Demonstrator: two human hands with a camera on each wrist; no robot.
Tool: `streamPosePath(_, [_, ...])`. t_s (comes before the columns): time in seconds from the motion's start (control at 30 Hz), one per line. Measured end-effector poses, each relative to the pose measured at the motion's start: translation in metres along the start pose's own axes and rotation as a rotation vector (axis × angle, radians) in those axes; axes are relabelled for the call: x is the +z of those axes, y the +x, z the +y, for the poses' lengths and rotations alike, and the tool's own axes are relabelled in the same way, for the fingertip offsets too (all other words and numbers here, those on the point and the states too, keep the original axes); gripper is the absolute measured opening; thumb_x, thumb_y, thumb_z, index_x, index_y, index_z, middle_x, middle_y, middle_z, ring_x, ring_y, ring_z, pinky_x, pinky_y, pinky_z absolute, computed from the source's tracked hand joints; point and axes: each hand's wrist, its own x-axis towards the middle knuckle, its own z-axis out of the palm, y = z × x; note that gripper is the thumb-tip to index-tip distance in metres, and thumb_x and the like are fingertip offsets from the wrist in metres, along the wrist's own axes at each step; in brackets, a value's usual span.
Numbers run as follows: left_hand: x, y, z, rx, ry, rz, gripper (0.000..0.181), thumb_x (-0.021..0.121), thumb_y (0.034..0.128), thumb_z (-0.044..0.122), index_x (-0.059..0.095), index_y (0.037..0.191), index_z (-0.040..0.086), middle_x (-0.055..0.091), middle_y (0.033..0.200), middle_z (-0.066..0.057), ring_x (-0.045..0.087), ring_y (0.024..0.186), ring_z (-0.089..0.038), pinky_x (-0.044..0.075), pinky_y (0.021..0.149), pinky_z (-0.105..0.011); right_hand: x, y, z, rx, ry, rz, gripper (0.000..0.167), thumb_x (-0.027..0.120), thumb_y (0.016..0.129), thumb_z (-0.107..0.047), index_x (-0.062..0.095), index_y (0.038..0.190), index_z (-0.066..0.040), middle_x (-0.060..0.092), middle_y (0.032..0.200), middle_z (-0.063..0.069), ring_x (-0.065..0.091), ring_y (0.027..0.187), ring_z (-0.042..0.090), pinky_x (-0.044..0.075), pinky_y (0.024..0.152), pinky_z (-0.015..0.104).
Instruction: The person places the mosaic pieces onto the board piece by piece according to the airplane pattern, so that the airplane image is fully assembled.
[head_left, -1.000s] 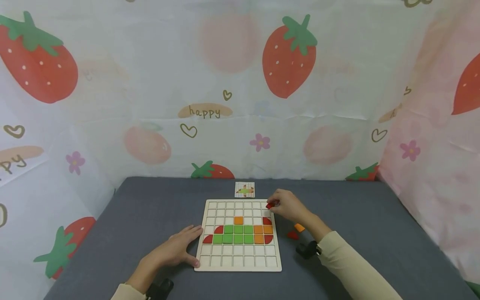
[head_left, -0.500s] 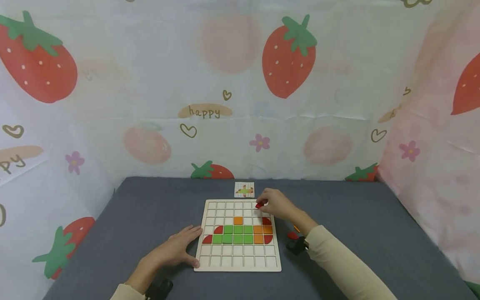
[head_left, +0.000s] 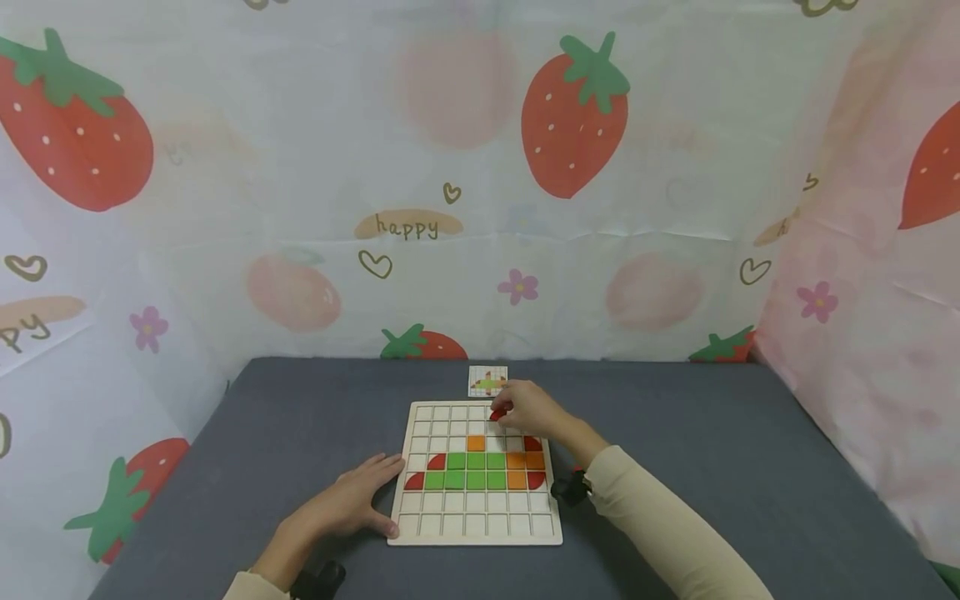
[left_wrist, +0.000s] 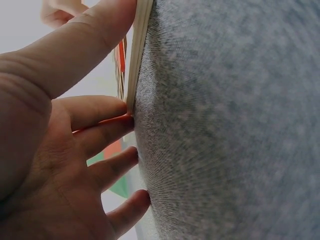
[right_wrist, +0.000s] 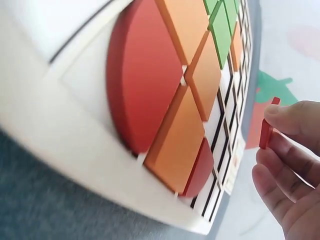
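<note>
A pale wooden grid board [head_left: 476, 502] lies on the table in the head view. My left hand [head_left: 352, 497] rests at its left edge, thumb and straight fingers spread along it. My right hand [head_left: 534, 410] pinches a red tile [head_left: 497, 414] between thumb and fingers above the board's far rows; the right wrist view shows this red tile [right_wrist: 266, 131] held off the board. Two rows hold green tiles [head_left: 476, 480], orange tiles [head_left: 517, 480] and red rounded-corner tiles [head_left: 414, 482]. A single orange tile [head_left: 476, 443] sits one row farther back, and a red tile [head_left: 532, 444] lies to its right.
Behind the board lies a small picture card [head_left: 486, 380], its right side partly behind my right hand. A loose red piece [head_left: 577, 469] shows slightly beside the right wrist's black camera [head_left: 570, 489]. Strawberry-patterned cloth [head_left: 420, 283] stands behind the grey table [head_left: 337, 417].
My right hand has moved left over the board's far rows with the red tile. Its arm now covers most of the loose pieces on the right. My left hand has stayed in place.
</note>
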Motion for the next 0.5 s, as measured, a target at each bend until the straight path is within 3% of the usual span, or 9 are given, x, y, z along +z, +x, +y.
streamPosePath(0.07, [0.000,0.000,0.000,0.004,0.000,0.003,0.100,0.087,0.0642,0.032,0.041,0.146,-0.001,0.039,0.154,-0.019,0.025,0.146,-0.043,0.024,0.109,-0.068,0.002,0.003,-0.001,-0.010,-0.003,-0.010,0.015,0.068,0.088,-0.005,0.076,0.100,-0.003,0.070,0.104,0.010,0.062,0.106,0.025,0.056,0.082,0.033])
streamPosePath(0.17, [0.000,-0.001,0.001,0.008,0.003,0.007,0.100,0.087,0.0639,0.033,0.041,0.146,-0.002,0.039,0.153,-0.019,0.026,0.146,-0.044,0.024,0.108,-0.069,0.006,0.007,-0.002,-0.023,-0.026,-0.016,0.013,0.068,0.088,-0.006,0.076,0.098,-0.005,0.065,0.094,0.005,0.056,0.083,0.014,0.051,0.073,0.027])
streamPosePath(0.5, [0.000,0.000,-0.001,0.014,0.015,0.007,0.100,0.086,0.0642,0.034,0.040,0.146,-0.001,0.039,0.154,-0.018,0.026,0.145,-0.044,0.025,0.108,-0.069,0.018,0.020,-0.006,-0.057,-0.037,-0.066,0.017,0.073,0.085,-0.008,0.076,0.100,-0.002,0.068,0.095,0.007,0.058,0.088,0.017,0.052,0.076,0.029])
